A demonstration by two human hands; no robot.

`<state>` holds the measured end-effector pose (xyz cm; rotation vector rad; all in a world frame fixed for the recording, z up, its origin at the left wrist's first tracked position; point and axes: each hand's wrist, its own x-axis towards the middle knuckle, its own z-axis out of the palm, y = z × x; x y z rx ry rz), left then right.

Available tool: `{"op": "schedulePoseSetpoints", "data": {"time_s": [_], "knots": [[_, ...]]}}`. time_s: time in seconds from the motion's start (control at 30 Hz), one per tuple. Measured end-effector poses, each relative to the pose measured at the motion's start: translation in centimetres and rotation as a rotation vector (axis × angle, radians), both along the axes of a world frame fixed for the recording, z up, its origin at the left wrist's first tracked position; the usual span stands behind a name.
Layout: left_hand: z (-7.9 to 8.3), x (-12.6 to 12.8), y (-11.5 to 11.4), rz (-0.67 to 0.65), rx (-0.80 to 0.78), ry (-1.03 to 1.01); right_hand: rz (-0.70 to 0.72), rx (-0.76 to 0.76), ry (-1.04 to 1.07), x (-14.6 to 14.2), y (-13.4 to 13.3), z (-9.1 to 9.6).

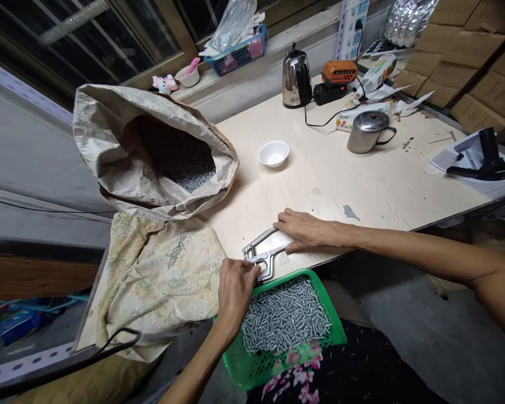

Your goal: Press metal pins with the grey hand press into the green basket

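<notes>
Lap: dark clothing (362, 365) with pink flowers lies nearest, under the front end of the basket.
Green basket: the perforated green basket (233, 362) carries a heap of small silvery metal pieces (284, 314), its far rim by the table edge.
Cloth lettering: a floral cloth (197, 280) at the left bears a dark printed block, too small to read.
Orange battery: the orange pack (340, 72) sits on a black charger (329, 93), its large marking upside down, apparently "20" and a letter.
Packets: print on the packets (379, 73) near the charger cannot be made out.
Hand tool: a silver sprung hand tool (269, 256) is at the near edge of the pale table (320, 179), just beyond the basket, handles spread.
Right hand: the right hand (305, 229) comes in from the right, palm down, fingers over the upper handle, thumb by the lower one, gripping the tool.
Left hand: the left hand (235, 286) reaches forward, knuckles up, fingers bent at the tool's head; whether they pinch a piece cannot be told.
</notes>
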<state>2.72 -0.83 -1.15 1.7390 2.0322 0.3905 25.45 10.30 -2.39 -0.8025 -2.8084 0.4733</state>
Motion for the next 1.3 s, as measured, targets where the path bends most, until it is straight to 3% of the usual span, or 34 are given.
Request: {"op": "schedulePoseSetpoints", "data": {"time_s": [0.1,0.2,0.3,0.7,0.9,1.0,1.07,1.17,1.3], "knots": [[-0.6,1.3,1.6,-0.27,0.254,0.15,-0.026,-0.042,0.034,-0.5,-1.0,0.7],[-1.1,1.8,4.4,-0.555,0.22,0.201,-0.037,-0.048,0.009,-1.3,-1.2,1.1],[-1.2,1.7,6.6,-0.676,0.139,0.248,-0.08,0.008,-0.074,-1.8,-0.5,1.0],[-1.6,1.8,8.0,-0.433,0.176,0.29,-0.054,0.059,-0.094,-4.4,3.5,-0.4],[-1.5,0.3,3.8,-0.258,0.435,0.22,-0.027,0.136,0.046,-3.1,2.4,-0.1],[-1.0,-1.8,1.5,-0.08,0.424,0.249,-0.036,0.125,0.015,-2.8,1.3,-0.7],[-0.7,-3.1,0.8,-0.029,0.358,0.282,-0.057,0.109,0.025,-3.1,0.8,-1.5],[-0.3,-4.1,0.6,-0.09,0.287,0.326,-0.095,0.096,0.051,-3.7,0.6,-2.4],[-0.1,-4.1,1.1,-0.429,0.321,0.461,-0.108,0.123,0.058,-4.1,0.6,-3.0]]}}
